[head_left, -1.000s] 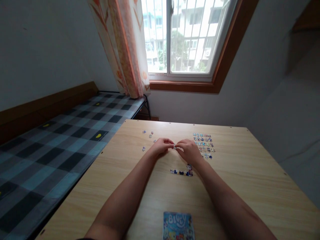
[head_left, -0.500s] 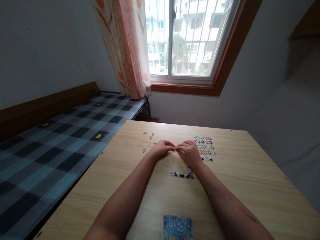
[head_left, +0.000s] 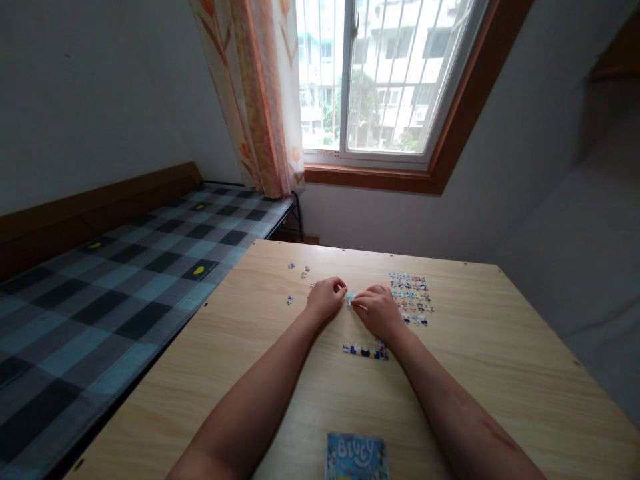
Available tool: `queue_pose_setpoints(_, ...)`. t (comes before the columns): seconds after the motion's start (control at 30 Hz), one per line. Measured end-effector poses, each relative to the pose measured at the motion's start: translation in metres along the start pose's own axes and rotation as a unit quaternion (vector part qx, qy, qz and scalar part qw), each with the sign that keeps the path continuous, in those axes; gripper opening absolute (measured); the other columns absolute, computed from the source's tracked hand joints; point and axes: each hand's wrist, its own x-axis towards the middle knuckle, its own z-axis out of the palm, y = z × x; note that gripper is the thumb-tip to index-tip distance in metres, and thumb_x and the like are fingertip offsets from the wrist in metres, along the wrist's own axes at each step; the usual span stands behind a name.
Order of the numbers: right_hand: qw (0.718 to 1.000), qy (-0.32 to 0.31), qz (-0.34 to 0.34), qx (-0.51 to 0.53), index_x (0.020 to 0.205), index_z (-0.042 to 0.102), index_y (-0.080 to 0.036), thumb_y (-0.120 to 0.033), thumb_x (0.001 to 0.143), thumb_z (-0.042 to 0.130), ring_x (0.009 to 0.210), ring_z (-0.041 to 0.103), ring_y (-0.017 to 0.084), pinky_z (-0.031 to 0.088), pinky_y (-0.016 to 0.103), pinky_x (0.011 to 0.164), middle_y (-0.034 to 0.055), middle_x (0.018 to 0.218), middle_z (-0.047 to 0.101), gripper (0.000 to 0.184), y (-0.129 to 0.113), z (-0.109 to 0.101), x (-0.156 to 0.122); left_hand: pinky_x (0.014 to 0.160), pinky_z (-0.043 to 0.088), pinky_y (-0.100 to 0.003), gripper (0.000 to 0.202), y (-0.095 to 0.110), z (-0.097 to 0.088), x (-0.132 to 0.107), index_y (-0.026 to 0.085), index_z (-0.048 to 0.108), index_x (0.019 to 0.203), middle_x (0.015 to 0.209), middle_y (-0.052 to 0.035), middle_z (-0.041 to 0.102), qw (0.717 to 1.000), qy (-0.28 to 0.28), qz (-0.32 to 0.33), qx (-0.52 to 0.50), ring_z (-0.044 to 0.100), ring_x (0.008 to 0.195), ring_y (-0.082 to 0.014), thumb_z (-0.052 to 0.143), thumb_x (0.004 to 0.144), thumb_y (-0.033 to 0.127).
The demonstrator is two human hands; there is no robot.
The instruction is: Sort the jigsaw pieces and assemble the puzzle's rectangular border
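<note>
Small light-blue jigsaw puzzle pieces (head_left: 351,297) lie on the table between my hands. My right hand (head_left: 379,308) has its fingers pinched together at their right edge, touching them. Just left of them is my left hand (head_left: 326,297), fingers curled and closed, a little apart from the pieces; whether anything is in its fingertips is hidden. Nearer to me lies a joined puzzle strip (head_left: 365,351), its right end turning upward beside my right wrist. Rows of loose puzzle pieces (head_left: 411,293) lie right of my right hand, partly covered by it.
Several scattered puzzle pieces (head_left: 290,301) lie left of my left hand. A blue box marked "Bluey" (head_left: 357,456) rests at the near side of the wooden table (head_left: 480,360). Beyond the table's left edge stands a bed with a checked cover (head_left: 150,267); a window (head_left: 385,80) is ahead.
My left hand has drawn slightly left, off the small pieces, its fingers curling inward. My right hand stays at the pieces, which now show more fully. The view has shifted slightly.
</note>
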Motion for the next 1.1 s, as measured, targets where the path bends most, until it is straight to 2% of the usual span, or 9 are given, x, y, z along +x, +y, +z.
queue_pose_setpoints(0.2, 1.000, -0.019, -0.002, -0.004, 0.092, 0.081, -0.032, -0.027, 0.095, 0.063, 0.100, 0.060, 0.025, 0.034, 0.043, 0.098, 0.0012, 0.099, 0.079, 0.019, -0.004, -0.002, -0.001, 0.074, 0.047, -0.029, 0.017, 0.006, 0.004, -0.007, 0.024, 0.075, 0.097, 0.091, -0.0038, 0.073, 0.995, 0.005, 0.031, 0.092, 0.066, 0.085, -0.0203, 0.066, 0.083, 0.029)
queue_pose_setpoints(0.77, 1.000, 0.005, 0.027, 0.000, 0.090, 0.081, -0.031, -0.025, 0.093, 0.067, 0.103, 0.059, 0.024, 0.035, 0.042, 0.095, 0.0000, 0.101, 0.079, 0.015, -0.004, 0.005, 0.000, 0.078, 0.049, -0.029, 0.021, 0.007, 0.006, -0.005, 0.026, 0.076, 0.101, 0.096, -0.0030, 0.073, 0.992, -0.003, 0.010, 0.123, 0.067, 0.088, -0.0194, 0.065, 0.084, 0.031)
queue_pose_setpoints(1.1, 1.000, 0.015, 0.011, -0.024, 0.090, 0.080, -0.030, -0.022, 0.092, 0.066, 0.112, 0.057, 0.027, 0.037, 0.045, 0.095, 0.0011, 0.112, 0.076, 0.016, -0.004, 0.008, 0.001, 0.080, 0.049, -0.028, 0.022, 0.009, 0.004, -0.005, 0.026, 0.076, 0.103, 0.097, -0.0026, 0.074, 0.990, -0.003, 0.009, 0.139, 0.068, 0.090, -0.0188, 0.063, 0.085, 0.031)
